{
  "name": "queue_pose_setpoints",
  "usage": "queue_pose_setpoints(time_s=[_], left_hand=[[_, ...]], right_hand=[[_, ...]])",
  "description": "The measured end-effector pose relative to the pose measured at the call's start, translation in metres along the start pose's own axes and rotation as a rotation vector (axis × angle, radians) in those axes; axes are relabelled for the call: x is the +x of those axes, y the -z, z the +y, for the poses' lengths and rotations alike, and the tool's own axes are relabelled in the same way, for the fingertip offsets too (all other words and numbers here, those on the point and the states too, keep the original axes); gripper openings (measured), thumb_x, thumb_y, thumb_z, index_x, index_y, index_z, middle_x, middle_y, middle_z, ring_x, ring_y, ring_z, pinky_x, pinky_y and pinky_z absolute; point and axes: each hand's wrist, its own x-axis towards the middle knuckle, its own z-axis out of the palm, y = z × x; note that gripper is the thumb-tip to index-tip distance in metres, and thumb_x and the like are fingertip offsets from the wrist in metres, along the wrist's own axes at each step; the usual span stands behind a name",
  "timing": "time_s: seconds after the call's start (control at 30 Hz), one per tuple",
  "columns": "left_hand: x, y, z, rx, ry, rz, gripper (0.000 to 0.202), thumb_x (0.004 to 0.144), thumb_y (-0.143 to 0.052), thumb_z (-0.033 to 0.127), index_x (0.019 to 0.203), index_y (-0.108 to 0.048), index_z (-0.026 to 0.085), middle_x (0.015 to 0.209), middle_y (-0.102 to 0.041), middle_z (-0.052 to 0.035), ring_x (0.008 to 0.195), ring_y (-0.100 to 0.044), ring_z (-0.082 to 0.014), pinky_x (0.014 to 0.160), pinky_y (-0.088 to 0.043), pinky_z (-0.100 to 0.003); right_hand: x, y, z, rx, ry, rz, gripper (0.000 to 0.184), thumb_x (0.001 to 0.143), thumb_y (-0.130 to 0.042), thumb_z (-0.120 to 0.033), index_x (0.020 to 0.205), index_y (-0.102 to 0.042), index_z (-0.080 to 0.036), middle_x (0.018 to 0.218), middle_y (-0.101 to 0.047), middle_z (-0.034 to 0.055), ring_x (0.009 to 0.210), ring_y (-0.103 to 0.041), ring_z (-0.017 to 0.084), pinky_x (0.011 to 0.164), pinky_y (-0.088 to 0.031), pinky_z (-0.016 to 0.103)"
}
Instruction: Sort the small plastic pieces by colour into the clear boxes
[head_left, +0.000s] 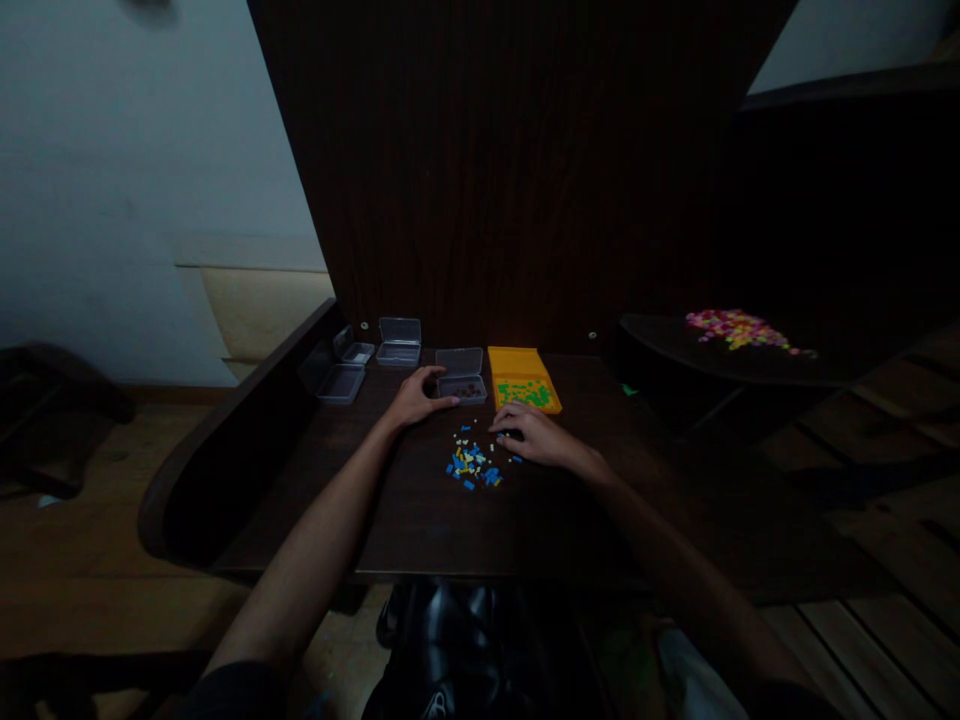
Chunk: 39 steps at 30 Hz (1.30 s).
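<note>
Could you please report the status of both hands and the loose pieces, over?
Left hand at the clear box, brown pieces inside. Right hand by the loose blue, yellow, pale pieces, its grip unclear. Open yellow box just beyond right hand.

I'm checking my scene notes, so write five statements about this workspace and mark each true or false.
1. The yellow case stands open with green pieces inside. True.
2. The left hand is inside the yellow case. False: the left hand is at a clear box with brown pieces in it.
3. The loose pile on the table includes blue pieces. True.
4. The pink and yellow heap lies on the floor. False: the heap is on the dark ledge at the right.
5. The right hand is beside the loose pile. True.
</note>
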Motion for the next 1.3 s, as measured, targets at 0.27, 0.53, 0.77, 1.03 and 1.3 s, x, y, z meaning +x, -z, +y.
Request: queue_pose_setpoints(time_s=[0.27,0.53,0.77,1.03,1.3], left_hand=[[0.000,0.002,0.002,0.023,-0.012,-0.001,0.063,0.064,-0.085,0.038,0.118,-0.059,0.017,0.117,-0.063,-0.0095,0.106,-0.062,-0.0254,0.095,-0.051,-0.040],[0.000,0.001,0.000,0.030,-0.021,-0.007,0.064,0.065,-0.084,0.040,0.119,-0.059,0.017,0.118,-0.063,-0.0106,0.107,-0.061,-0.0255,0.097,-0.050,-0.040],[-0.001,0.001,0.003,0.042,-0.003,-0.015,0.063,0.066,-0.084,0.040,0.119,-0.059,0.016,0.119,-0.062,-0.0106,0.109,-0.060,-0.0267,0.098,-0.048,-0.042],[-0.002,0.001,0.004,0.035,-0.009,-0.008,0.062,0.066,-0.085,0.036,0.119,-0.059,0.016,0.120,-0.062,-0.0098,0.105,-0.061,-0.0249,0.095,-0.050,-0.040],[-0.002,0.000,0.002,0.044,-0.041,-0.006,0.062,0.066,-0.085,0.036,0.119,-0.059,0.016,0.120,-0.061,-0.0101,0.109,-0.060,-0.0254,0.096,-0.049,-0.039]], right_hand=[[-0.001,-0.001,-0.004,-0.003,0.037,-0.020,0.019,0.086,-0.068,-0.007,0.101,-0.074,-0.018,0.098,-0.063,0.0070,0.095,-0.059,0.022,0.087,-0.048,0.034],[0.000,-0.004,-0.005,-0.026,0.007,-0.015,0.016,0.087,-0.066,-0.006,0.096,-0.072,-0.018,0.095,-0.065,0.0062,0.093,-0.060,0.021,0.087,-0.048,0.033],[0.000,-0.004,-0.006,-0.012,-0.016,0.006,0.015,0.087,-0.062,-0.003,0.090,-0.068,-0.017,0.092,-0.065,0.0053,0.091,-0.059,0.020,0.083,-0.047,0.032],[0.023,0.023,-0.006,0.093,-0.035,0.077,0.010,0.086,-0.066,-0.008,0.087,-0.069,-0.017,0.081,-0.063,0.0019,0.077,-0.058,0.017,0.071,-0.043,0.027],[0.089,0.025,0.001,0.178,-0.078,0.125,0.008,0.082,-0.069,-0.006,0.086,-0.071,-0.013,0.075,-0.065,0.0000,0.066,-0.055,0.013,0.062,-0.038,0.021]])
